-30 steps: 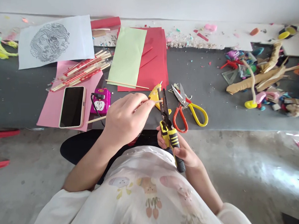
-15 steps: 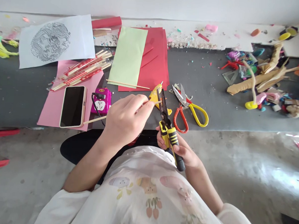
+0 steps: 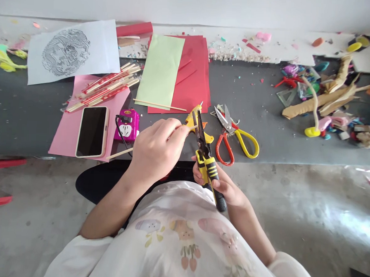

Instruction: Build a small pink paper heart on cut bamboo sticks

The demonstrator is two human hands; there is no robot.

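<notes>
My left hand (image 3: 156, 151) is closed around a thin wooden stick (image 3: 119, 153). The stick's far end pokes out past my fingertips into the jaws of black pliers (image 3: 207, 160) with yellow-and-black handles. My right hand (image 3: 224, 186) grips those handles, with the jaws pointing away from me. Both hands hover over the near edge of the grey bench (image 3: 266, 118). A yellow glue gun (image 3: 195, 116) lies just behind the pliers' tip.
Red-and-yellow scissors (image 3: 234, 137) lie right of the pliers. A phone (image 3: 92, 130) rests on pink paper (image 3: 64, 128) beside a pink socket (image 3: 128, 125). Wrapped chopsticks (image 3: 102, 86), a dragon print (image 3: 70, 52), green (image 3: 160, 69) and red sheets (image 3: 194, 77) sit behind. Craft scraps (image 3: 326, 100) crowd the right.
The stick end has slid slightly deeper between the pliers' jaws, and the pliers have tilted a little to the left. Otherwise the hands stay in place.
</notes>
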